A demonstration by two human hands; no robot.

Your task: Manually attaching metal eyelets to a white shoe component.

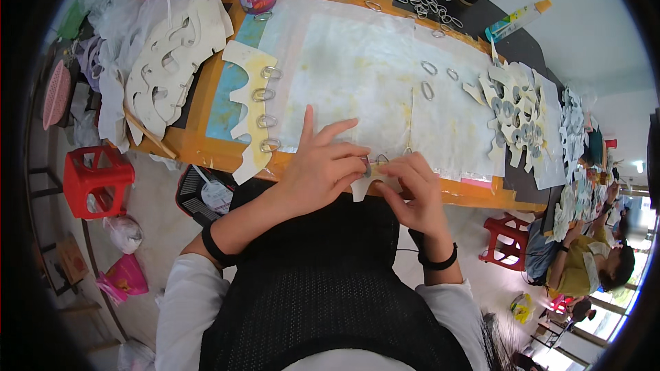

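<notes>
Both hands meet at the table's (206, 139) near edge: left hand (317, 168) and right hand (412, 189) each pinch a cream cutout (368, 182) with a metal ring (380, 159) between their fingertips.

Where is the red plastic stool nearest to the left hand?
In the head view, the red stool stands on the floor at the left, beside the orange table edge, left of the left hand.

A small cream scalloped cut-out (364, 185) with a metal ring (380, 159) lies at the table's near edge.
</notes>
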